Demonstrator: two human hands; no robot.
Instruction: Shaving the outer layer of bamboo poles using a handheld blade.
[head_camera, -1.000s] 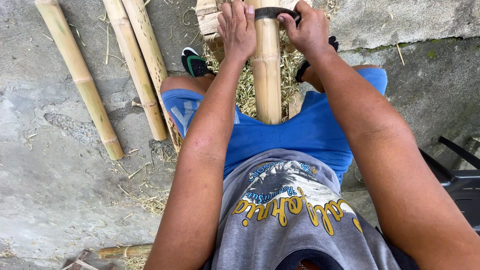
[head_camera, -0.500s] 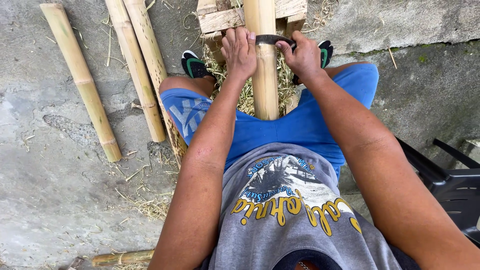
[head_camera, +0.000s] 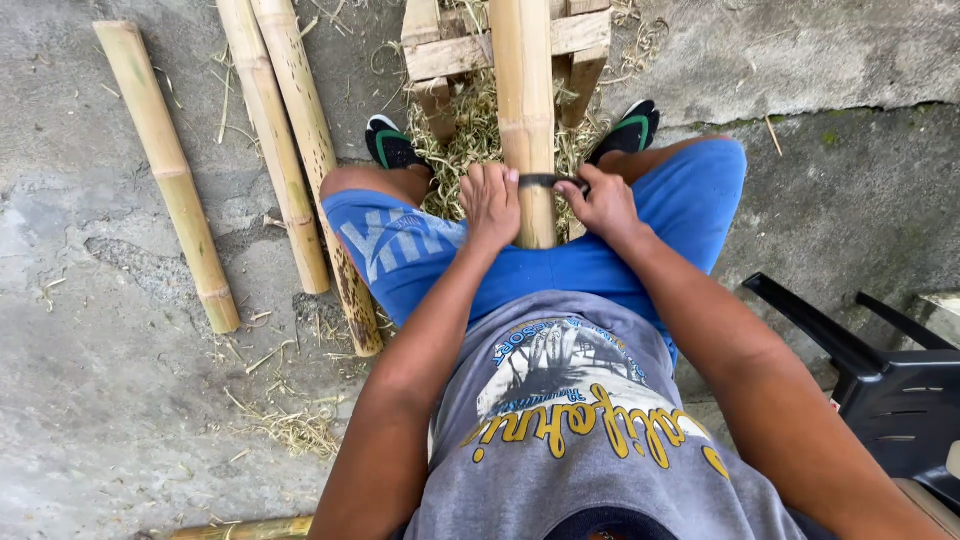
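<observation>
— Where's your bamboo pole (head_camera: 524, 110)?
— Between your knees, running up onto the wooden stand (head_camera: 470, 50).
— And your fingers?
— Your left hand (head_camera: 490, 205) and right hand (head_camera: 600, 205) are curled tight around the dark blade (head_camera: 540, 181) lying across the pole.

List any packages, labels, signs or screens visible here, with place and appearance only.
No packages, signs or screens are in view.
Printed design on grey shirt: lower centre; round dark-and-white picture, curved yellow lettering below.
Printed mark on blue shorts: the person's left thigh, beside the left hand; large pale blue letters.
</observation>
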